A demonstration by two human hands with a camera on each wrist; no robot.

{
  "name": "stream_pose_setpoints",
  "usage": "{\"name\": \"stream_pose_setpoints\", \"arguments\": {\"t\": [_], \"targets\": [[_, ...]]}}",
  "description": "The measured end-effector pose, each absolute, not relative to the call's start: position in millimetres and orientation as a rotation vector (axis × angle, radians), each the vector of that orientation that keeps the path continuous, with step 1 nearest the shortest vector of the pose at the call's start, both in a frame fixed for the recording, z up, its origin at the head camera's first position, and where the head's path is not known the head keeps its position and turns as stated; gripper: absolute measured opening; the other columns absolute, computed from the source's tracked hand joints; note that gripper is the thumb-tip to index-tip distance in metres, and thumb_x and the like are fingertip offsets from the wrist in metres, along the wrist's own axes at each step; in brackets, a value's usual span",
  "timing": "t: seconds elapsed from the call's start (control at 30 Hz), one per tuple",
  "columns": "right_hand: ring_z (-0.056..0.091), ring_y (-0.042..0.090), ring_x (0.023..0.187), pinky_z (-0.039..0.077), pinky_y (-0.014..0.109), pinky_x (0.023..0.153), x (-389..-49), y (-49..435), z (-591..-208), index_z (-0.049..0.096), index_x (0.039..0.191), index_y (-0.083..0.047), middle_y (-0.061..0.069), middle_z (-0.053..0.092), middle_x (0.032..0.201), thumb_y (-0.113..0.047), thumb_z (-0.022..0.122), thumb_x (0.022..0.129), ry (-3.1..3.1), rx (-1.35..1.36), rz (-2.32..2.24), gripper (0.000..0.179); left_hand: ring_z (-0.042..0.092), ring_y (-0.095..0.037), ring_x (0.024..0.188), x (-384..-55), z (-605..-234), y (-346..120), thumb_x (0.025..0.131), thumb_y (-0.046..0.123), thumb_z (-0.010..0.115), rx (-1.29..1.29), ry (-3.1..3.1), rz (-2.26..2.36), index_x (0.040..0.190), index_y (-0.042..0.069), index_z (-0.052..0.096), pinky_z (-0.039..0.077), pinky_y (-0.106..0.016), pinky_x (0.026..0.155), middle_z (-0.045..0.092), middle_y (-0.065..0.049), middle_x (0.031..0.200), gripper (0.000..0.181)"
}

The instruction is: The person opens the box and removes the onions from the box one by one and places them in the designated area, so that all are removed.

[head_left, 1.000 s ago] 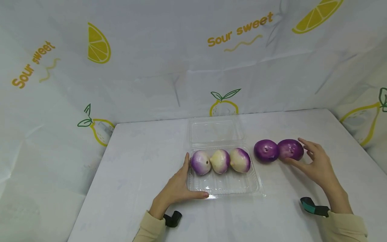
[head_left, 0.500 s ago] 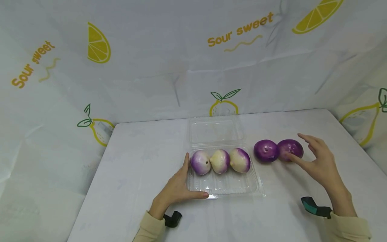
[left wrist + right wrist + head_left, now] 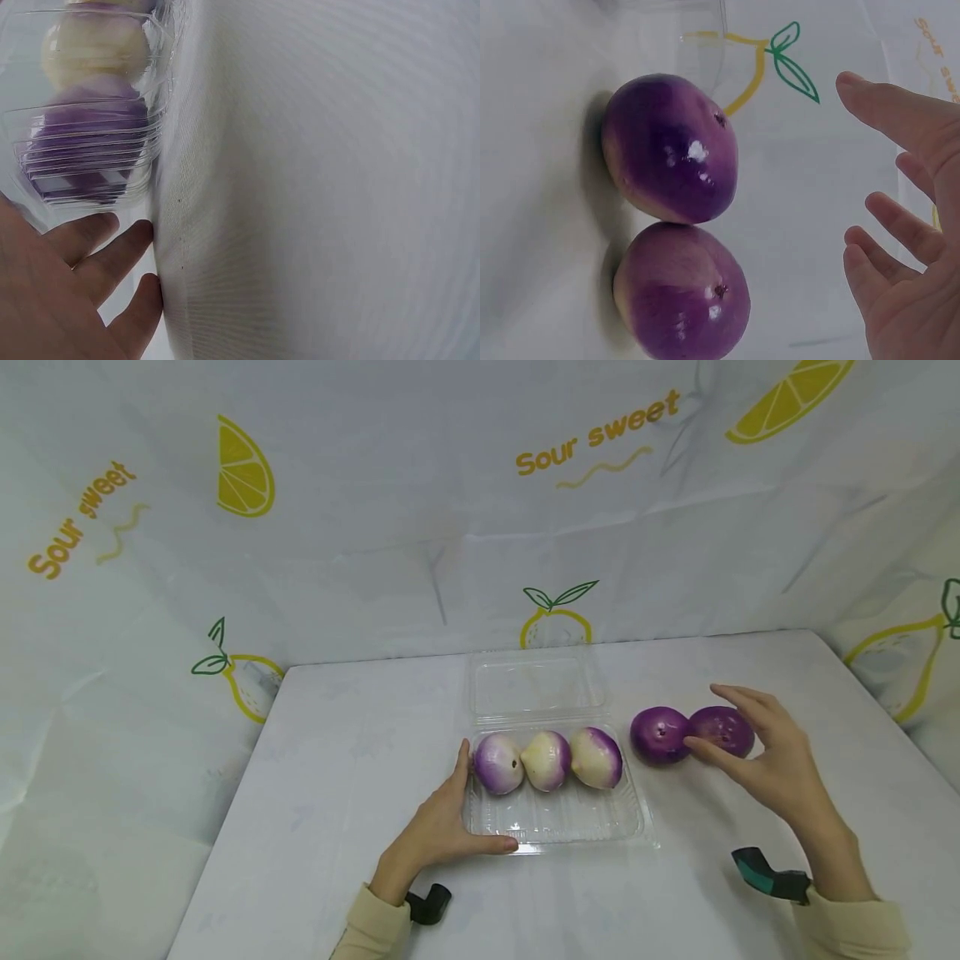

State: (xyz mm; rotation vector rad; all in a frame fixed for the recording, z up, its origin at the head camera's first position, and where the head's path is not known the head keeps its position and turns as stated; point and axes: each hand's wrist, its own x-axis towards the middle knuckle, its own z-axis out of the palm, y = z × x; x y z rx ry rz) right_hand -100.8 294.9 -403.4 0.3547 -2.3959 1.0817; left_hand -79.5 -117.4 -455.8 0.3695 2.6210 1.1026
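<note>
A clear plastic clamshell box (image 3: 555,818) lies on the table with its lid (image 3: 536,685) folded back. Three purple-and-white turnips (image 3: 547,760) sit in a row along the back of its base. My left hand (image 3: 431,831) rests at the box's front left corner, fingers along the left side and thumb on the front edge. To the right of the box, two purple turnips (image 3: 671,150) lie touching each other. My right hand (image 3: 776,768) hovers over them, thumb and fingers spread apart; the right wrist view shows a gap between fingers (image 3: 904,225) and turnips.
The white table (image 3: 337,777) meets a white backdrop (image 3: 375,527) printed with lemons behind the box. A black wrist mount (image 3: 429,904) shows by the left sleeve and a black-and-teal one (image 3: 768,875) by the right.
My right hand has drawn up off the far-right turnip and shifted left, its thumb now over where the two turnips meet. The left hand, box and turnips look unmoved.
</note>
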Motion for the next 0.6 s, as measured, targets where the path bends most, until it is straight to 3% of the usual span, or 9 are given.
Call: {"name": "stream_pose_setpoints", "arguments": {"t": [0.3,0.6], "targets": [[0.043,-0.016,0.127,0.032,-0.002,0.101,-100.2,271.9,-394.4,0.066,0.136,-0.011,-0.03,0.051,0.133,0.009,0.093,0.056,-2.389,0.444,1.093,0.086,0.027,-0.034,0.156,-79.6,-455.6,-116.6,0.063,0.07,0.086,0.373,2.624,1.096,0.165,0.023,-0.009,0.034,-0.057,0.122,0.014,-0.007,0.173,0.147],[0.043,-0.019,0.126,0.034,-0.003,0.1,-97.0,248.7,-387.8,0.064,0.138,-0.011,0.013,0.061,0.135,0.004,0.095,0.058,-2.445,0.548,1.102,0.087,0.027,-0.032,0.156,-79.7,-455.3,-117.3,0.063,0.071,0.086,0.378,2.628,1.099,0.165,0.023,-0.01,0.034,-0.055,0.123,0.014,-0.007,0.173,0.148]]}}
